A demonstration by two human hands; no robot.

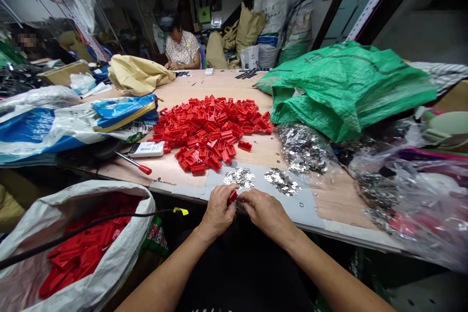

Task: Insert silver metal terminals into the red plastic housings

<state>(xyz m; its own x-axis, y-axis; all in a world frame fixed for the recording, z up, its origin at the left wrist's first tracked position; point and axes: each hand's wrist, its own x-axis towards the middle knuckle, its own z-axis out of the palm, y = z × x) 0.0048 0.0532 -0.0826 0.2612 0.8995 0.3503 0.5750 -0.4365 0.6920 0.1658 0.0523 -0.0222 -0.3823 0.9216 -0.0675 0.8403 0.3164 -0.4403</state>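
Note:
My left hand is closed around a small red plastic part at the table's front edge. Close against it, my right hand has its thumb and fingers pinched together at the part's right side; whatever lies between those fingertips is hidden. Just beyond my hands, two small piles of shiny metal pieces, a left pile and a right pile, lie on a grey sheet. Behind them spreads a big heap of red plastic parts, open box-like shapes.
A white sack with red parts inside stands at lower left. A red-tipped lever and a white device are by the heap. Clear bags of metal pieces and a green sack lie right. Another person sits across the table.

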